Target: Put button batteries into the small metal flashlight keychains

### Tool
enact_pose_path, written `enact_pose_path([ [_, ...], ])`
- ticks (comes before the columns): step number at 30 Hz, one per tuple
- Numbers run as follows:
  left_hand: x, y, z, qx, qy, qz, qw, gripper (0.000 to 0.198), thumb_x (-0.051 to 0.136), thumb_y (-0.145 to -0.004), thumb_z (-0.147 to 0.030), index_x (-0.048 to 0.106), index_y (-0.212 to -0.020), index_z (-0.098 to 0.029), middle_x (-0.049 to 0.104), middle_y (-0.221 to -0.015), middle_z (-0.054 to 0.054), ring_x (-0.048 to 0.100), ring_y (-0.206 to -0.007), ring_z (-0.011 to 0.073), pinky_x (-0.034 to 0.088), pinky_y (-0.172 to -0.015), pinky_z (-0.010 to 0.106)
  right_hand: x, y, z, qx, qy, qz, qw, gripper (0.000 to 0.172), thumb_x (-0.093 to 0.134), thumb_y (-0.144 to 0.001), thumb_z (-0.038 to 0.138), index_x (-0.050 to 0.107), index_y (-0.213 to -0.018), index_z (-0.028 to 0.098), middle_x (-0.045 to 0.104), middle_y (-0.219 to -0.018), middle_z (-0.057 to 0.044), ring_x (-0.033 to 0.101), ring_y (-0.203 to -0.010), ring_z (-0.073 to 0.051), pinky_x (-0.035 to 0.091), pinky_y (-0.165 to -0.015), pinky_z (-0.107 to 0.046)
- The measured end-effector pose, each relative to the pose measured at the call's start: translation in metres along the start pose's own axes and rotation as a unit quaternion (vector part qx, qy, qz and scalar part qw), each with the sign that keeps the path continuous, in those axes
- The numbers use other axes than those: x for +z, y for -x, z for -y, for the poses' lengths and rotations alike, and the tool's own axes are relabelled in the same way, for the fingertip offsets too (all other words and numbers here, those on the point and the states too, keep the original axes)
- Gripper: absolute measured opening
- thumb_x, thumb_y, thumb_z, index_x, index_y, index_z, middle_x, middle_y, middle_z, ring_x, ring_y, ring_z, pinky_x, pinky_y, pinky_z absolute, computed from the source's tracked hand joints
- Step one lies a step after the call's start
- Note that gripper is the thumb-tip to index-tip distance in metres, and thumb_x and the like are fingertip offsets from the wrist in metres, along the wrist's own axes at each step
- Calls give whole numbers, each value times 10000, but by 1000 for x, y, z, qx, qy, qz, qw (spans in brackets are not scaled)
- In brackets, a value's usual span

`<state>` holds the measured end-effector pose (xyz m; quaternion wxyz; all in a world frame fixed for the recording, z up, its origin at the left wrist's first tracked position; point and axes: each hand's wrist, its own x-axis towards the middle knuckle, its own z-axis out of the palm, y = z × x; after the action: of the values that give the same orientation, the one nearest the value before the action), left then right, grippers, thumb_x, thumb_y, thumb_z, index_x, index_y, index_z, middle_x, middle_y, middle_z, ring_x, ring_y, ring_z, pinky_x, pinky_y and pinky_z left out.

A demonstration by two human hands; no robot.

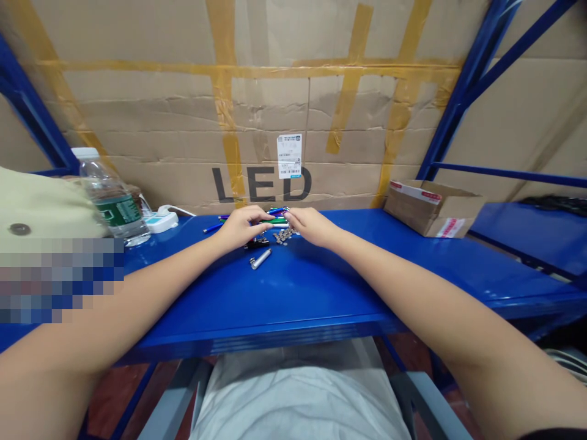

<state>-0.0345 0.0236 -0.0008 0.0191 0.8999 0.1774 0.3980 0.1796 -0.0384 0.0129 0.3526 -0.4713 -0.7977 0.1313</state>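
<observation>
My left hand point(243, 227) reaches over the blue table, thumb and fingers closed around a slim green metal tube point(275, 220). Facing it, my right hand point(312, 226) pinches its fingertips at the tube's far end; what sits in that pinch is too small to make out. Just below lies a pile of small round silver button cells point(283, 236). Nearer me rests a silver keychain flashlight point(261, 259) with a small clasp at one end. A black tube point(257, 243) lies under my left hand. Blue tubes point(213, 228) and other coloured ones are partly hidden behind my hands.
A water bottle point(117, 208) with a green label and a white power strip point(161, 222) stand at the left, beside a person in a pale cap point(46, 208). An open cardboard box point(426, 208) sits at right. A large taped carton point(174, 134) forms the back.
</observation>
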Motion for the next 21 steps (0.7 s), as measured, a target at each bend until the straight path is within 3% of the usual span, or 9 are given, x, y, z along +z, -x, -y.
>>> enact_pose_path([
  [2, 2, 1, -1, -19, 11, 8, 1000, 251, 621, -863, -373, 720, -993, -183, 665, -789, 34, 579, -640, 121, 466, -585, 240, 3, 0, 0, -38, 54, -23, 998, 263, 459, -935, 270, 456, -681, 202, 516, -689, -14, 445, -656, -141, 323, -601, -246],
  [5, 2, 3, -2, 30, -29, -23, 999, 228, 579, -895, -358, 713, -979, -194, 682, -831, 50, 615, -725, 140, 487, -656, 268, 10, -1, 1, 72, -61, 2, 996, 345, 361, -969, 281, 405, -635, 205, 432, -579, 8, 387, -542, -120, 292, -515, -236],
  [6, 1, 3, -3, 63, -57, -31, 996, 224, 554, -912, -351, 711, -966, -201, 692, -856, 58, 627, -772, 150, 490, -699, 287, 12, -2, 1, 132, -138, 38, 981, 358, 312, -980, 287, 385, -637, 211, 380, -534, 26, 336, -484, -110, 264, -469, -228],
  [8, -4, 2, -5, 129, -116, -24, 985, 235, 505, -941, -338, 709, -940, -219, 711, -901, 64, 640, -836, 164, 481, -752, 317, 14, -2, 2, 227, -292, 128, 920, 345, 252, -986, 284, 355, -663, 219, 286, -482, 66, 219, -404, -92, 197, -400, -210],
  [10, -11, 0, -7, 166, -154, -5, 974, 250, 481, -956, -333, 707, -926, -232, 721, -903, 59, 646, -835, 167, 473, -750, 326, 14, -2, 3, 262, -396, 187, 860, 310, 247, -982, 255, 334, -686, 221, 250, -463, 88, 160, -374, -77, 162, -370, -189],
  [12, -16, -2, -9, 172, -161, -9, 972, 248, 489, -953, -341, 708, -920, -228, 723, -885, 60, 647, -808, 169, 476, -734, 328, 12, -2, 5, 260, -446, 193, 835, 293, 258, -978, 230, 322, -692, 219, 254, -451, 93, 158, -360, -67, 162, -359, -173],
  [18, -8, -2, -13, 132, -86, -61, 986, 269, 524, -935, -398, 707, -937, -201, 710, -929, 70, 660, -844, 153, 535, -762, 297, 7, -3, 8, 251, -454, 130, 845, 303, 257, -988, 247, 326, -694, 216, 274, -428, 90, 185, -339, -58, 162, -344, -167],
  [21, 0, -2, -16, 118, -61, -70, 989, 267, 548, -923, -407, 710, -913, -195, 720, -912, 67, 672, -853, 150, 549, -792, 294, 6, -3, 7, 266, -449, 140, 842, 301, 257, -985, 237, 316, -690, 216, 268, -424, 90, 181, -335, -58, 161, -339, -166],
])
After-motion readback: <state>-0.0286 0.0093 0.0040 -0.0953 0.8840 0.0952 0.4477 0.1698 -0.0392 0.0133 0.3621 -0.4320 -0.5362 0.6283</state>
